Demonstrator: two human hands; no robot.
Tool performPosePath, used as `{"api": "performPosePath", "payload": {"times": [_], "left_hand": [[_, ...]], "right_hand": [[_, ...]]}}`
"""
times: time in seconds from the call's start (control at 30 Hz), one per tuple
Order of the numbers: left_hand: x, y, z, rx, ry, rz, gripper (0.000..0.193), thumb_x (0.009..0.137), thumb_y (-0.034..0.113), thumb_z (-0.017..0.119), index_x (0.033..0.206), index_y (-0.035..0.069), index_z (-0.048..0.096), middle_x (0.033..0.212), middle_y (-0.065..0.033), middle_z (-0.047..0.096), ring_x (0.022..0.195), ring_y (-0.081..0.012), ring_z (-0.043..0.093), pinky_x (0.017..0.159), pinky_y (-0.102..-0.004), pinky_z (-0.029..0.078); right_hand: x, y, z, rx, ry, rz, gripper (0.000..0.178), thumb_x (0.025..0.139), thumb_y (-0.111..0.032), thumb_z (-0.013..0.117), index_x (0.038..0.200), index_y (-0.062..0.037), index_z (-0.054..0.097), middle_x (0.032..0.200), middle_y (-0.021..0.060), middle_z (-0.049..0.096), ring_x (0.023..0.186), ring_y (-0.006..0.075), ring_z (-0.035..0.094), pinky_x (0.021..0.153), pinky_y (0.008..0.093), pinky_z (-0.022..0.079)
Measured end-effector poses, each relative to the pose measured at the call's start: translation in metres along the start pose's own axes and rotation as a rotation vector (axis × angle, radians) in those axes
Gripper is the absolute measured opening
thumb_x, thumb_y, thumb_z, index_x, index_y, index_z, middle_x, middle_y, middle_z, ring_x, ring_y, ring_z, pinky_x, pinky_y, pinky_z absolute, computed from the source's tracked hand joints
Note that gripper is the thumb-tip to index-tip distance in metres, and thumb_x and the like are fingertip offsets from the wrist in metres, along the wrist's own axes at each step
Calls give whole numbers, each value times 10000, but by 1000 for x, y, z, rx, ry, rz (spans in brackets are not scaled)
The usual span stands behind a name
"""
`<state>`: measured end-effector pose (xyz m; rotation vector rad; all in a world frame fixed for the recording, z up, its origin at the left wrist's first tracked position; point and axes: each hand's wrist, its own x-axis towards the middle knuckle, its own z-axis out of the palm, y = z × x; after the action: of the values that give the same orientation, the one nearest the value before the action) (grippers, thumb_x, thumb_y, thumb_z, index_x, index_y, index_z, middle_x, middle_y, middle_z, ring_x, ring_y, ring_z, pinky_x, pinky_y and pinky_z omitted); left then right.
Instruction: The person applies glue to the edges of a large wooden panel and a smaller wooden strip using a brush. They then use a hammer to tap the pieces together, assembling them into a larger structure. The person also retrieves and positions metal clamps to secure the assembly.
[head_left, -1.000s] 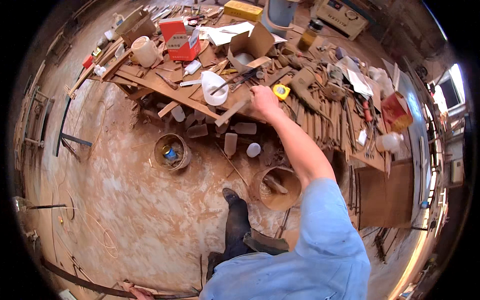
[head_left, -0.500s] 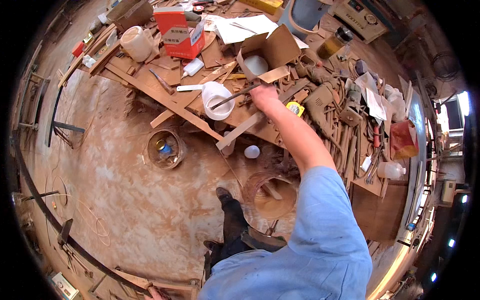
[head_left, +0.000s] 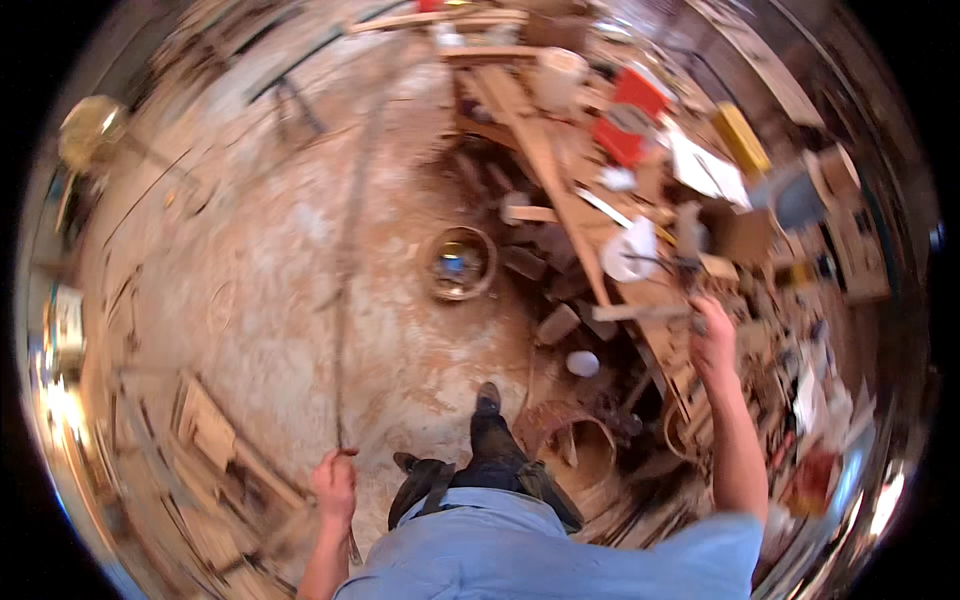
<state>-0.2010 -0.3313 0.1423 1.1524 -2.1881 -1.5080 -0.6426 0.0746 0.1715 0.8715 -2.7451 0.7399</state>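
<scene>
My left hand (head_left: pixel 335 485), at the lower left, is closed around the end of a long, thin dark strip (head_left: pixel 345 300). The strip runs up across the floor side of the view, nearly straight and blurred. Over the bench edge at the right is my right hand (head_left: pixel 712 340), smeared by motion, so its grip is unclear. Its fingers are near the end of a flat wooden strip (head_left: pixel 640 312) that juts past the bench edge. Just beyond lies a white plastic cup (head_left: pixel 630 250) with a dark stick (head_left: pixel 660 262) leaning out of it, apart from my right hand.
The cluttered bench (head_left: pixel 555 190) bears a red box (head_left: pixel 630 118), a cardboard box (head_left: pixel 738 230) and a white jug (head_left: pixel 560 78). On the floor stand a round tub (head_left: pixel 435 265) and a larger bucket (head_left: pixel 607 455). Wooden frames (head_left: pixel 210 420) lie at the left.
My view has swung leftward. My left hand has come further into view with the strip. My right hand has moved away from the stick in the cup, back toward the bench edge.
</scene>
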Motion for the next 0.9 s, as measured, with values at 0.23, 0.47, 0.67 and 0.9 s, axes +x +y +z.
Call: {"api": "performPosePath", "payload": {"times": [0.23, 0.47, 0.67, 0.9], "left_hand": [[-41, -30, -27, -46, 155, -201, 307, 856, 287, 673, 792, -8, 620, 591, -26, 543, 552, -100, 476, 506, -284, 385], [-97, -67, -88, -22, 321, -192, 237, 813, 207, 703, 745, -4, 620, 530, -35, 520, 519, -98, 460, 492, -294, 404], [-148, -96, -153, 20, 525, -212, 215, 784, 187, 719, 751, -6, 630, 534, -66, 521, 526, -86, 456, 498, -297, 409], [-191, -115, -201, 25, 666, -319, 201, 777, 189, 725, 769, 5, 643, 553, -78, 540, 535, -91, 480, 508, -302, 417]], "right_hand": [[21, -211, -21, 1376, 89, 322, 230, 1014, -187, 397, 985, -9, 540, 974, 156, 635, 718, 225, 654, 642, 334, 553], [-9, -385, 29, 1677, -228, 209, 225, 1015, -209, 383, 1016, -20, 506, 1013, 221, 612, 780, 281, 675, 631, 373, 568], [-55, -498, 68, 1719, -536, 120, 217, 1004, -190, 412, 1044, -5, 518, 1055, 238, 603, 814, 285, 672, 687, 382, 568], [-77, -596, 102, 1608, -862, -140, 171, 987, -102, 432, 1041, 27, 531, 1093, 253, 603, 888, 307, 662, 772, 419, 554]]}}
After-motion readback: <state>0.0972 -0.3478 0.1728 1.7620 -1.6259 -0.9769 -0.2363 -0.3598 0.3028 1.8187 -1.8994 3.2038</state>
